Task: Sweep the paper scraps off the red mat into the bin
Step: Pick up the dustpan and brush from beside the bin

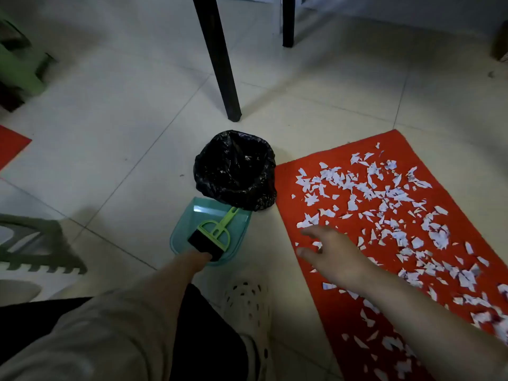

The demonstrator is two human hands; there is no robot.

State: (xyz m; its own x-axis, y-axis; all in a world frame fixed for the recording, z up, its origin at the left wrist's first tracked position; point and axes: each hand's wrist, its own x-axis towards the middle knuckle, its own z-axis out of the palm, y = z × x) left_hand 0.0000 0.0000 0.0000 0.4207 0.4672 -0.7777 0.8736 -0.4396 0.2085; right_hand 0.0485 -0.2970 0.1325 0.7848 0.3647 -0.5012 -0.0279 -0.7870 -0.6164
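Observation:
A red mat [308, 188] lies on the tiled floor at the right, strewn with several white paper scraps [390, 199]. Left of its far corner stands a small bin [235, 169] lined with a black bag. In front of the bin lies a teal dustpan [187, 232], and a small brush [220, 226] with a green handle and black bristles rests in it. My left hand [196, 259] reaches the dustpan's near rim by the bristles; its fingers are hidden. My right hand [330, 251] hovers over the mat's left edge with its fingers spread, holding nothing.
Two black table legs [220, 64] [288, 20] stand beyond the bin. A green plastic stool [41, 243] is at the left, and another green object [19, 67] at the far left. A second red mat's corner [11, 144] shows at the left edge. My white perforated shoe [247, 303] is near the mat.

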